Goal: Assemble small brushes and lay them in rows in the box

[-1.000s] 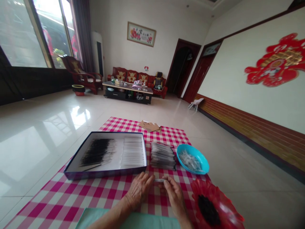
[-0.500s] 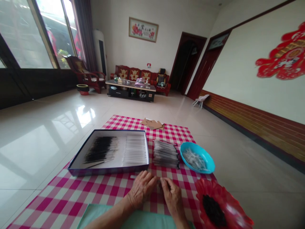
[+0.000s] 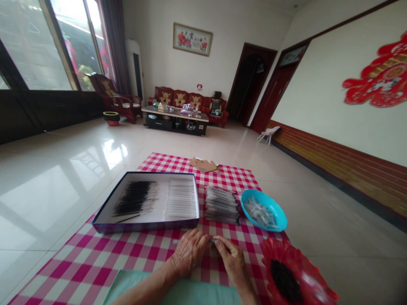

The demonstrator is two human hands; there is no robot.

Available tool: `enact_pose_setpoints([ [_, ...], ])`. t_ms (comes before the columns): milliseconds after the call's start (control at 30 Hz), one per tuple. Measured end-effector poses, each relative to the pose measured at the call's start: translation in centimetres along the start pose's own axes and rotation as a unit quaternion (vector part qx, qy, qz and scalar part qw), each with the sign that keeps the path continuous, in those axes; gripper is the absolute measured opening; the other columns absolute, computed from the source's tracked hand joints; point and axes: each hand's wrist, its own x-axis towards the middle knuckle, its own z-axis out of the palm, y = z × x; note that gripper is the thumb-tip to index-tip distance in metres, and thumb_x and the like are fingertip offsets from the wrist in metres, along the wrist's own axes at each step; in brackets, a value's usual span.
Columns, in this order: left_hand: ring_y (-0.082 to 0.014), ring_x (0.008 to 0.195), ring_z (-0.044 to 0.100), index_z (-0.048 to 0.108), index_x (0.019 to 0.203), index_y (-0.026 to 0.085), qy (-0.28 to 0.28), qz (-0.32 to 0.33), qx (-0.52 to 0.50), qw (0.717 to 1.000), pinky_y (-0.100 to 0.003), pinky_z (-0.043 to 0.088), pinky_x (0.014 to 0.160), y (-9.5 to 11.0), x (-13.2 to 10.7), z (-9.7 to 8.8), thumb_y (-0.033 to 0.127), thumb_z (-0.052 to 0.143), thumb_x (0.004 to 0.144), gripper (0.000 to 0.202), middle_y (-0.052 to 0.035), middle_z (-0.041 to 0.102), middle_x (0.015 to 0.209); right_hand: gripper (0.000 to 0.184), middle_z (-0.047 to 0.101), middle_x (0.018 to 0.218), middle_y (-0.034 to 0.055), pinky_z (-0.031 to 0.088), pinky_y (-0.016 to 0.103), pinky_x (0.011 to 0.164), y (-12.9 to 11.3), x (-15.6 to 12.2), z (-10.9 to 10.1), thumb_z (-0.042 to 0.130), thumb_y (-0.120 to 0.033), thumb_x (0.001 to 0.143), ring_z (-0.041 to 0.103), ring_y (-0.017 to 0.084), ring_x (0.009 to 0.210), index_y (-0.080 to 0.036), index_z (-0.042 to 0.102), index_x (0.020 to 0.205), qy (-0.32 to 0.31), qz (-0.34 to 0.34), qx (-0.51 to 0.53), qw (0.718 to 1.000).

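Toward six o'clock, the left hand and right hand pinch a slim pale tube, closer together than a second ago.

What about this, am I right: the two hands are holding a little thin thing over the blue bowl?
Not over the blue bowl: the head view shows the left hand and right hand holding a little thin thing over the checked cloth.

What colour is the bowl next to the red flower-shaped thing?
The bowl is bright turquoise blue, seen best in the head view.
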Motion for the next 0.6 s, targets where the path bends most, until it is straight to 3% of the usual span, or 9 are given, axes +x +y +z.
enact_pose_setpoints([
  [200,-0.0172,0.069,0.05,0.053,0.088,0.022,0.02,-0.003,0.003,1.0,-0.03,0.036,0.064,0.0,0.1,-0.1,0.025,0.042,0.092,0.013,-0.0006,0.055,0.072,0.039,0.072,0.1,0.0104,0.054,0.035,0.078,0.3,-0.1,0.0,0.066,-0.045,0.075,0.066,0.027,0.091,-0.018,0.069,0.103,-0.009,0.005,0.031,0.999],
  [400,-0.0167,0.068,0.05,0.052,0.08,0.021,0.019,-0.006,0.007,1.0,-0.029,0.037,0.063,0.1,0.2,-0.2,0.024,0.043,0.091,0.015,-0.0004,0.054,0.069,0.037,0.071,0.07,0.006,0.052,0.027,0.058,0.9,-0.2,0.5,0.057,-0.052,0.079,0.065,0.022,0.065,-0.017,0.07,0.082,0.032,0.0,-0.052,0.998],
  [600,-0.0162,0.065,0.05,0.05,0.078,0.02,0.033,-0.005,-0.001,0.999,-0.029,0.037,0.061,0.0,0.1,-0.1,0.024,0.044,0.09,0.014,-0.0003,0.055,0.068,0.029,0.07,0.083,0.0066,0.054,0.028,0.067,1.2,-0.6,0.3,0.057,-0.043,0.082,0.066,0.021,0.073,-0.018,0.067,0.092,0.005,-0.017,-0.022,1.0],
])
